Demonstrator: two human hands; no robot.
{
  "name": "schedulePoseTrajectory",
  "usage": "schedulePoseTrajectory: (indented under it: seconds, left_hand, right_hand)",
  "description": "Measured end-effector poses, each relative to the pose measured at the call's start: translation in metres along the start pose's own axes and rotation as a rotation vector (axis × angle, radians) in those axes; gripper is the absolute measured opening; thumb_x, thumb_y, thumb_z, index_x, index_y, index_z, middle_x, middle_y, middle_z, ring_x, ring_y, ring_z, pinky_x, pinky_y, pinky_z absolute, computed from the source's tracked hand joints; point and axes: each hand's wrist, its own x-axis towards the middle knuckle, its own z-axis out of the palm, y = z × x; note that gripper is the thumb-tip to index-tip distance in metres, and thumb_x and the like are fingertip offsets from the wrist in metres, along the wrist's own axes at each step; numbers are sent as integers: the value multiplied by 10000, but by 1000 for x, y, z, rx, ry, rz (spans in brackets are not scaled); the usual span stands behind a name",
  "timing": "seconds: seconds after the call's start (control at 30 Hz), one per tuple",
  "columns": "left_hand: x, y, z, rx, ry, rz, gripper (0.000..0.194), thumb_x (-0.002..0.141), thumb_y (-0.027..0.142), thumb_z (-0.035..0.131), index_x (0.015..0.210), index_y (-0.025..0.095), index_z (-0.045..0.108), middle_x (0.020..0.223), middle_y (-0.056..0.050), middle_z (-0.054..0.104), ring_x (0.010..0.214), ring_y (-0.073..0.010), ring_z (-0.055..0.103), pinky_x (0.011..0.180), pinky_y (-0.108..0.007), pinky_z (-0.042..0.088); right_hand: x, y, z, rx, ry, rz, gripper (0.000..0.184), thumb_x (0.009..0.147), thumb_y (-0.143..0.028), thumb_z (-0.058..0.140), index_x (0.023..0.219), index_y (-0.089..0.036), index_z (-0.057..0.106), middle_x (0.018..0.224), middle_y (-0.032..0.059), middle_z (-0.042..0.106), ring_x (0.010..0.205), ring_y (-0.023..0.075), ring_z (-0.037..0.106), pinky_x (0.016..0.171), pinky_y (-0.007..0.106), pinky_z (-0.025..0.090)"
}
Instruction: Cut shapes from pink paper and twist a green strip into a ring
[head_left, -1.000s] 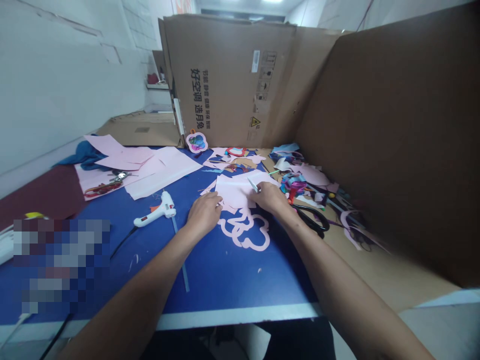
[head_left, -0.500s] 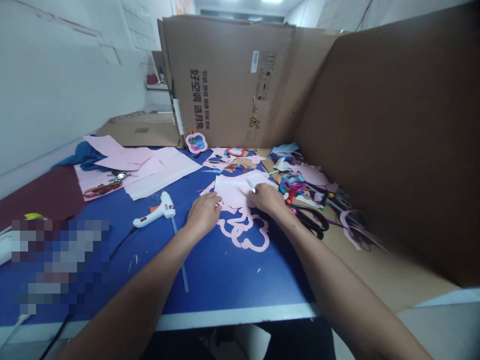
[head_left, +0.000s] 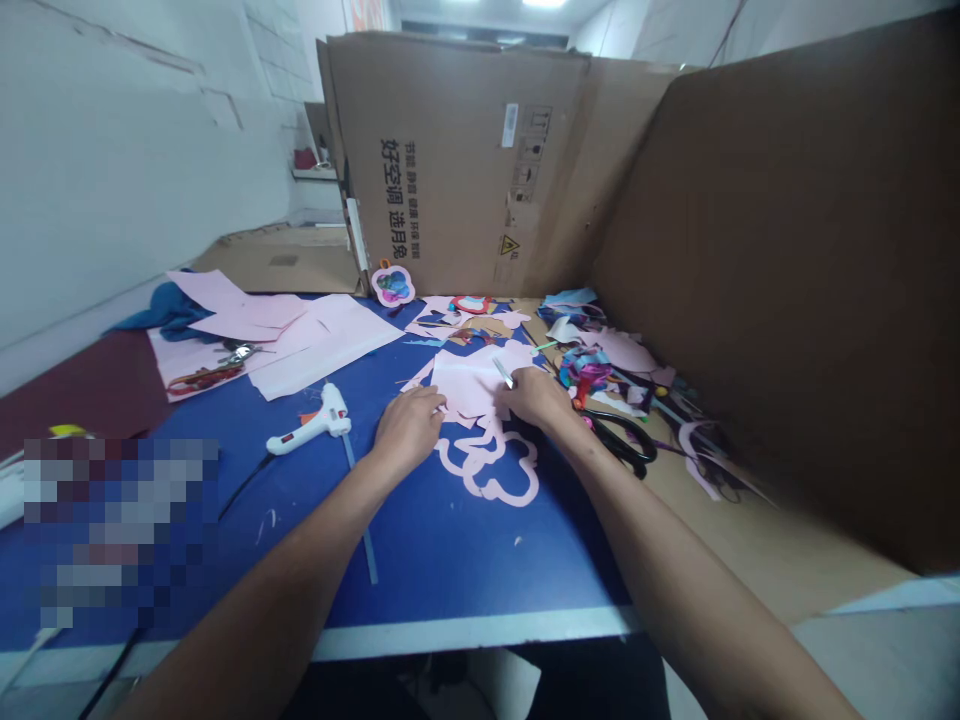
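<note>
Blue work table [head_left: 480, 570] seen from your head camera, with a printed cardboard panel [head_left: 450, 160] standing at its far edge and a plain cardboard panel [head_left: 787, 300] along its right side. Loose pink sheets [head_left: 322, 340] lie toward the far left, and a heap of mixed paper scraps [head_left: 600, 365] lies toward the far right. Between them, directly in front of you, is the main pink sheet [head_left: 469, 385], its irregular outline wider across the table than it is deep. A cloud-shaped pink cut-out [head_left: 499, 480] lies on the blue surface just nearer to you, touching the sheet's near edge. A white glue gun [head_left: 315, 425] sits left of your hands, and black-handled scissors [head_left: 626, 440] lie just right of your right hand [head_left: 534, 395]. Your left hand [head_left: 409, 432] lies open, fingers slightly curved, on the sheet's near left edge. Your right hand grips a slim pale tool [head_left: 502, 372], too small to identify, its long axis pointing up and left over the sheet
</note>
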Motion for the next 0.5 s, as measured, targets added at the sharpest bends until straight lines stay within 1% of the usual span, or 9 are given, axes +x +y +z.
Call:
schedulePoseTrajectory:
  seconds: [0.07,0.1,0.2,0.27,0.37,0.43,0.5]
  left_hand:
    - [0,0,0,18,-5,8,270,949,161,569,1085,224,794,1248,-100,762,1250,-276,660,1125,-426,481]
    - [0,0,0,26,-4,18,272,952,159,566,1082,225,796,1251,-99,760,1251,-274,661,1128,-423,478]
    - [-1,0,0,51,0,51,289,962,151,546,1078,231,799,1258,-91,760,1250,-266,666,1129,-415,477]
    - [-1,0,0,61,-3,55,297,964,145,538,1084,231,795,1261,-87,762,1250,-263,668,1127,-412,478]
    - [-1,2,0,61,-15,37,299,965,142,541,1115,226,785,1275,-84,762,1265,-263,662,1134,-413,473]
    - [-2,3,0,48,-19,19,309,965,143,551,1162,224,775,1318,-85,750,1283,-266,654,1145,-418,467]
    - [-1,4,-1,23,-8,-13,336,962,158,574,1240,223,751,1396,-89,714,1316,-272,638,1156,-421,465]
  right_hand:
    - [-2,0,-1,-6,42,-2,289,916,-414,637,1087,-218,763,1157,159,779,1102,329,722,829,358,510]
    - [-3,0,-1,-1,64,-12,337,920,-448,640,1145,-223,750,1196,158,771,1134,333,712,852,364,513]
    - [-6,-1,1,13,97,-48,579,878,-603,688,1308,-215,685,1300,177,731,1192,355,688,896,385,521]
    - [-6,-2,3,7,93,-63,684,845,-642,722,1368,-209,646,1341,193,708,1200,362,683,902,393,523]
    - [-6,-3,6,45,50,-63,686,841,-573,748,1418,-225,615,1325,167,725,1186,346,690,892,377,522]
    - [-5,-2,5,114,19,-74,635,846,-484,744,1422,-251,619,1289,125,749,1155,320,702,873,350,520]
    - [-3,1,3,175,23,-94,563,854,-384,713,1402,-275,643,1242,92,767,1111,291,714,850,322,514]
